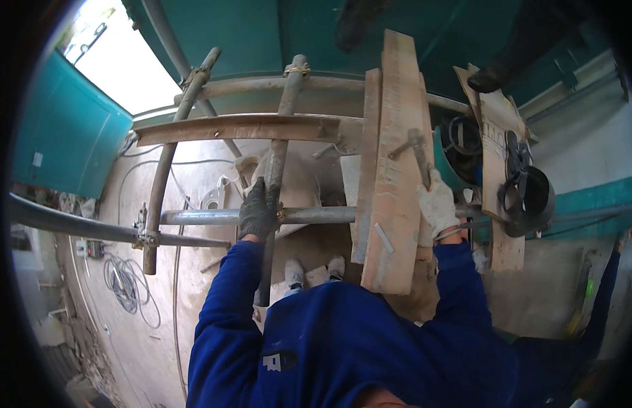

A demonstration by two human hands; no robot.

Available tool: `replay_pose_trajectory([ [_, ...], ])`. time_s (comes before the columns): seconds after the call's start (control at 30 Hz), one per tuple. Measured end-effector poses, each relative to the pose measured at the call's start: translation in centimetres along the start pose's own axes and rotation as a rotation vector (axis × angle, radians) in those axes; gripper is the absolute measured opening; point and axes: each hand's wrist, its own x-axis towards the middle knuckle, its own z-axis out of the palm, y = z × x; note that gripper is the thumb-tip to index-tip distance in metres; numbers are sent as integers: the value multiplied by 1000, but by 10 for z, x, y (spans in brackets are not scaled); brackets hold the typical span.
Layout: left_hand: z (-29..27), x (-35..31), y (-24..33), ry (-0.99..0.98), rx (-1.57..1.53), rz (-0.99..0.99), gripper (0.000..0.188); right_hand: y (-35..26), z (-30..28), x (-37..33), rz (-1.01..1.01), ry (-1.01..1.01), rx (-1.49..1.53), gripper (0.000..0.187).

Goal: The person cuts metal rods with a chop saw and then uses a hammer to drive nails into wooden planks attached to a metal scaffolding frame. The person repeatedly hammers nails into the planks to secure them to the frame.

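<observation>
My left hand (257, 212), in a dark work glove, is closed around an upright-running scaffold pole (278, 166) where it crosses a horizontal pipe (319, 215). A wire or clamp joint there is partly hidden by the glove. My right hand (437, 206), in a pale glove, grips the handle of a hammer (420, 153). The hammer's head lies over the wooden planks (394, 170), which rest across the pipes. A small light strip (383, 238) sits on the widest plank. Across the poles on the far left side runs a rusty steel bar (238, 128).
Another pole (165, 163) with a coupler (147, 236) stands left. Further boards (494, 136) and a black helmet-like item (530, 198) are right. A boot (486, 79) shows above them. Coiled cable (130, 285) lies on the floor. Someone's dark blue sleeve (602, 299) appears at far right.
</observation>
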Motion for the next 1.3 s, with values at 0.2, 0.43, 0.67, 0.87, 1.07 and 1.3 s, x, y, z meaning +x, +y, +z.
replay_pose_trajectory([
  [0.2,-15,5,12,-34,-18,-36,67,26,24,-55,-59,54,-257,66],
  [0.43,-66,60,103,27,166,226,52,27,39,-64,-134,31,-225,58],
  [0.67,-43,152,209,-119,705,297,55,26,61,-52,-153,126,-284,54],
  [0.87,-44,201,207,-406,1042,597,68,21,64,-55,-82,145,-287,51],
  [1.07,-48,207,197,-436,1073,886,37,20,67,-52,-91,165,-299,48],
  [1.3,-54,237,172,-500,865,1072,21,19,67,-54,-69,161,-300,47],
])
